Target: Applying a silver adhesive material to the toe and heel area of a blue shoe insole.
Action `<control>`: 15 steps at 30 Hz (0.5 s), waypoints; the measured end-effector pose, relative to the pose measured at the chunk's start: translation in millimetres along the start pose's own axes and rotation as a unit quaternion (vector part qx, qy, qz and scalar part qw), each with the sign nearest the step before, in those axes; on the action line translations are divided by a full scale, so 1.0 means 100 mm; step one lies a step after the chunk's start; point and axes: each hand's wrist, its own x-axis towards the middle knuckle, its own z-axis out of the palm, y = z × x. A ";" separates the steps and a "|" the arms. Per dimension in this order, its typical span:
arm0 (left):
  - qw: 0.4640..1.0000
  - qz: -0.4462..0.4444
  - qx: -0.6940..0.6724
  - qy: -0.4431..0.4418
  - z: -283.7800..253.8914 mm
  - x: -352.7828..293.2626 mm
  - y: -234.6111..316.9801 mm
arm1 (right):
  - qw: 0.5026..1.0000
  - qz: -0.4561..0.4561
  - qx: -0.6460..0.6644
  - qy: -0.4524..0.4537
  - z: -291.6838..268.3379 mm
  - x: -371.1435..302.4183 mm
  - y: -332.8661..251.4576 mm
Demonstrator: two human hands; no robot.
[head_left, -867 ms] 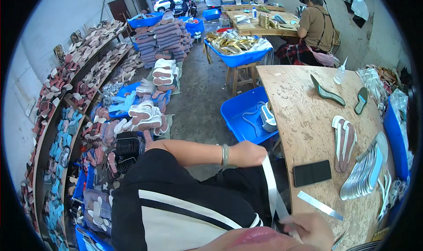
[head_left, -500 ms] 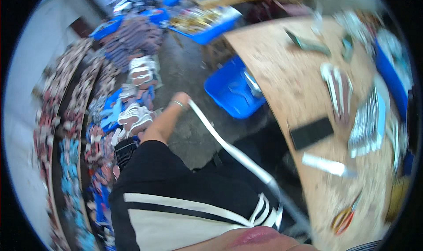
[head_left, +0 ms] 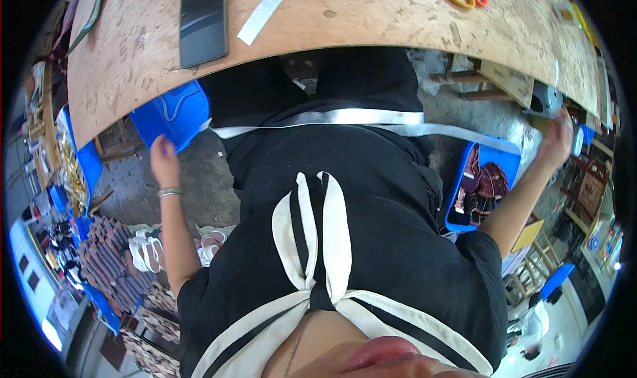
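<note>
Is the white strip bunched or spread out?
Spread out: the strip runs lengthwise across the lap and beyond it on both sides. Whether part of it doubles over, I cannot tell.

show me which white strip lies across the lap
The long white strip draped over the black trousers, reaching past both legs; the other strip lies flat on the wooden table, beside the phone.

The left hand has released the white strip, now across the lap; the right hand has moved from five o'clock to three, the table in view from three to twelve.
</note>
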 end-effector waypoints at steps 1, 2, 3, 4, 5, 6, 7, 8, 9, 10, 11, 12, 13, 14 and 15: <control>0.989 0.142 0.038 -0.017 0.06 -0.07 0.57 | 0.988 -0.009 -0.123 -0.090 0.48 -0.27 -0.35; 0.982 0.172 -0.033 -0.069 0.09 -0.06 1.12 | 0.978 0.119 0.018 -0.172 0.79 -0.44 -0.61; 0.964 0.236 -0.074 -0.095 0.11 -0.12 1.60 | 0.941 0.100 0.011 -0.324 0.99 -0.59 -0.74; 0.949 0.249 -0.118 -0.151 0.09 -0.18 1.97 | 0.894 0.097 0.040 -0.436 1.29 -0.76 -0.96; 0.932 0.257 -0.141 -0.212 0.08 -0.21 2.28 | 0.846 0.115 0.016 -0.520 1.56 -0.91 -1.14; 0.917 0.261 -0.141 -0.268 0.08 -0.24 2.42 | 0.802 0.094 0.049 -0.588 1.96 -1.05 -1.17; 0.891 0.313 -0.127 -0.302 0.15 -0.21 2.56 | 0.783 0.025 0.022 -0.621 2.23 -1.22 -1.28; 0.856 0.367 -0.133 -0.338 0.27 -0.16 2.64 | 0.758 -0.046 -0.007 -0.651 2.45 -1.37 -1.37; 0.829 0.384 -0.145 -0.379 0.37 -0.14 2.77 | 0.773 -0.120 -0.061 -0.621 2.58 -1.53 -1.36; 0.796 0.407 -0.163 -0.418 0.47 -0.14 2.88 | 0.780 -0.193 -0.124 -0.582 2.63 -1.69 -1.35; 0.794 0.410 -0.165 -0.417 0.55 -0.11 2.96 | 0.781 -0.194 -0.127 -0.580 2.67 -1.74 -1.35; 0.778 0.400 -0.143 -0.463 0.61 -0.07 3.03 | 0.757 -0.170 -0.159 -0.610 2.70 -1.77 -1.34; 0.759 0.390 -0.120 -0.508 0.64 -0.05 3.06 | 0.732 -0.146 -0.190 -0.638 2.72 -1.77 -1.35; 0.758 0.392 -0.120 -0.508 0.65 -0.04 3.06 | 0.733 -0.146 -0.191 -0.636 2.69 -1.73 -1.33; 0.763 0.360 -0.142 -0.517 0.65 -0.01 3.03 | 0.748 -0.156 -0.200 -0.614 2.64 -1.65 -1.29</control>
